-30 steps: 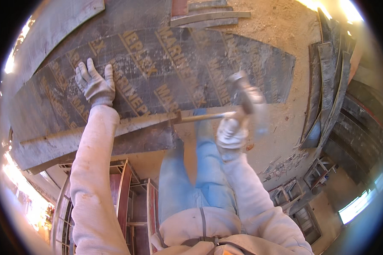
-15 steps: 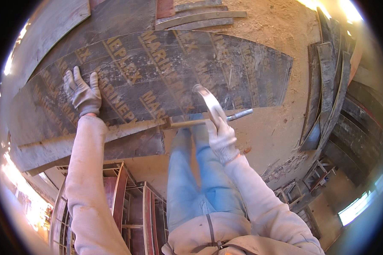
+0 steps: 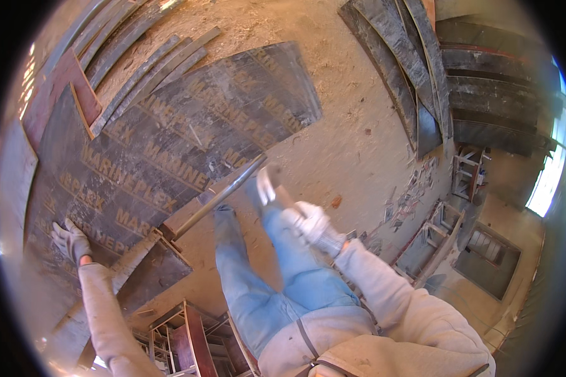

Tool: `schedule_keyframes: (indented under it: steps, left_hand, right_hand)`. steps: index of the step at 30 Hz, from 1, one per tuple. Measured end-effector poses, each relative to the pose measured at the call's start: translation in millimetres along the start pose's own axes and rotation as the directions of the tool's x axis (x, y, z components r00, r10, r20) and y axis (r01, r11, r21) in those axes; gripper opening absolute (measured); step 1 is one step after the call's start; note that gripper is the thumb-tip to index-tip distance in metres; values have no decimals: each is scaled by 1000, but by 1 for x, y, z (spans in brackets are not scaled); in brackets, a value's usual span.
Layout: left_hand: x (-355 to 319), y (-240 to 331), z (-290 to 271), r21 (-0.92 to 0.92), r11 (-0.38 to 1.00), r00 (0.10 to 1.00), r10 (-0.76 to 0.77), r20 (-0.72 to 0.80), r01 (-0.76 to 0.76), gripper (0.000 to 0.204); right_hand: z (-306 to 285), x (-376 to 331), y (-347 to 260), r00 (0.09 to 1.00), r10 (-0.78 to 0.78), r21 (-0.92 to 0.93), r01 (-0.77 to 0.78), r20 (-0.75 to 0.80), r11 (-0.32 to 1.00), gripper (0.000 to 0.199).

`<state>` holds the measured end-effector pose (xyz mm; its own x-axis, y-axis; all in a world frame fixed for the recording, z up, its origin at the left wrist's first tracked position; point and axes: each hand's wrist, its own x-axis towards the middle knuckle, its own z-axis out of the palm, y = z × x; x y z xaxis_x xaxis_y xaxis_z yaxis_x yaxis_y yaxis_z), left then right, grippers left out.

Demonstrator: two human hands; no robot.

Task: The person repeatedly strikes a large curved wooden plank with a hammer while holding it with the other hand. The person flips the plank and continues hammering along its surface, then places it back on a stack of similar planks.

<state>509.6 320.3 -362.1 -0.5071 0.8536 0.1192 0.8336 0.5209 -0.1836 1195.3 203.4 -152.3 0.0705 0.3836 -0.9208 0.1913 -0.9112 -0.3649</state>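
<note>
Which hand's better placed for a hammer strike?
Right, I'd say: the right hand grips the hammer, while the left hand rests spread on the dark panel.

View's swung round a lot since half a second ago, so the printed plywood panel's (image 3: 170, 147) far end went from 2 o'clock to 12. Left hand (image 3: 72, 242) slid from nearly 10 o'clock to nearer 8:30. Claw hammer's (image 3: 268, 185) head was over the panel, now it's over the jeans (image 3: 277, 229) instead.
</note>
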Motion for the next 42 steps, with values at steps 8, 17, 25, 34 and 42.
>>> schedule_keyframes:
  steps: [8,17,25,34,42]
  left_hand:
    - [-267,305,-180,-823,104,818,99,567,558,18]
    - [-386,549,-169,313,-601,-64,398,915,735,70]
    - [-351,590,-155,435,-592,-46,556,830,679,88]
    - [-349,596,-158,404,-504,-183,431,884,763,119]
    - [-341,611,-159,341,-732,-140,323,936,589,81]
  right_hand:
    - [-104,86,-45,945,-112,-10,115,-306,993,32]
    - [-123,179,-96,912,-396,-795,160,-108,585,39]
    - [-119,156,-112,977,-181,-674,61,-109,736,37]
    - [-117,150,-90,987,-137,-628,51,-89,776,36]
    - [-123,164,31,851,-506,-638,315,-138,703,28]
